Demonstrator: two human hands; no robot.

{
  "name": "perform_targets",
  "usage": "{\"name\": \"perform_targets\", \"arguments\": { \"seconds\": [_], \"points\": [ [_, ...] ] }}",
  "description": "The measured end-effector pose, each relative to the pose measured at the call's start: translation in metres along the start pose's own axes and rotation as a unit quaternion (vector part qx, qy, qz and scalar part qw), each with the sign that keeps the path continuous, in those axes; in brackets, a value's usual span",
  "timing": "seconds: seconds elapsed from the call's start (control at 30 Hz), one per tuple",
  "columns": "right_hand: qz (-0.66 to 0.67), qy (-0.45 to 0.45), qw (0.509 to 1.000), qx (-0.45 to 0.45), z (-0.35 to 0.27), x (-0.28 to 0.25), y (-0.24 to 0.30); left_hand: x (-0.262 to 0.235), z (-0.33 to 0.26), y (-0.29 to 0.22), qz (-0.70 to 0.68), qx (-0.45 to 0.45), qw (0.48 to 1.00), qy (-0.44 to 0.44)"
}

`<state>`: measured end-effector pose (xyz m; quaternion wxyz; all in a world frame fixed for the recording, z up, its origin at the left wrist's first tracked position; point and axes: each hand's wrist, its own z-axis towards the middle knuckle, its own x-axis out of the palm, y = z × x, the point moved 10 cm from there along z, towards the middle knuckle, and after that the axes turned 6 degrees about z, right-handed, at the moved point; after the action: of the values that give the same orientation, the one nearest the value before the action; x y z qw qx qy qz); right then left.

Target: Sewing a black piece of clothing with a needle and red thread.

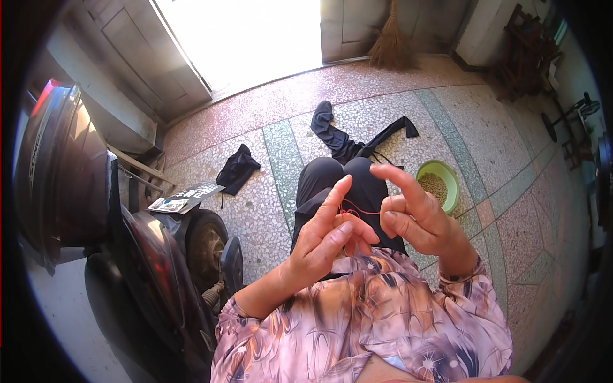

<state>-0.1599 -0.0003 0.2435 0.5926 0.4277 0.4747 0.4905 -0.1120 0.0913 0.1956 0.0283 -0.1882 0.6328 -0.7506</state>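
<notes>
A thin red string (365,212) runs between my two hands above my lap, with a small tangle of it close to my left fingers. My left hand (327,237) has its index finger pointing up and out, while the thumb and the other fingers close on the string. Over on the right, my right hand (418,220) pinches the string's other side between thumb and curled fingers, its index finger stretched forward. Dark trousers (322,182) cover my knees just beneath the string. Part of the string is hidden behind my left fingers.
A dark motorbike (150,255) stands close on my left. Dark cloth pieces (239,169) and a long black garment (345,143) lie on the speckled floor ahead. A green bowl (452,185) of small tan grains sits at right. A straw broom (391,45) leans by the bright doorway.
</notes>
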Motion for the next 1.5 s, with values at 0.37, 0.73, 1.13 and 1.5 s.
{"name": "perform_targets", "arguments": {
  "seconds": [0.37, 0.73, 1.13, 1.5],
  "points": [
    [-0.13, -0.009, 0.986, -0.108, 0.007, 0.0, 0.011, -0.004, -0.005, 0.01, -0.063, -0.029, 0.998, -0.002],
    [-0.206, -0.05, 0.964, -0.16, 0.01, 0.009, 0.023, -0.004, -0.006, 0.007, -0.027, -0.021, 0.999, -0.017],
    [-0.277, -0.045, 0.938, -0.205, 0.012, 0.015, 0.028, -0.001, -0.005, 0.008, -0.027, -0.04, 0.999, -0.007],
    [-0.039, 0.019, 0.983, -0.18, 0.017, 0.015, 0.016, 0.002, -0.001, 0.017, -0.152, -0.057, 0.986, 0.039]
  ]
}}
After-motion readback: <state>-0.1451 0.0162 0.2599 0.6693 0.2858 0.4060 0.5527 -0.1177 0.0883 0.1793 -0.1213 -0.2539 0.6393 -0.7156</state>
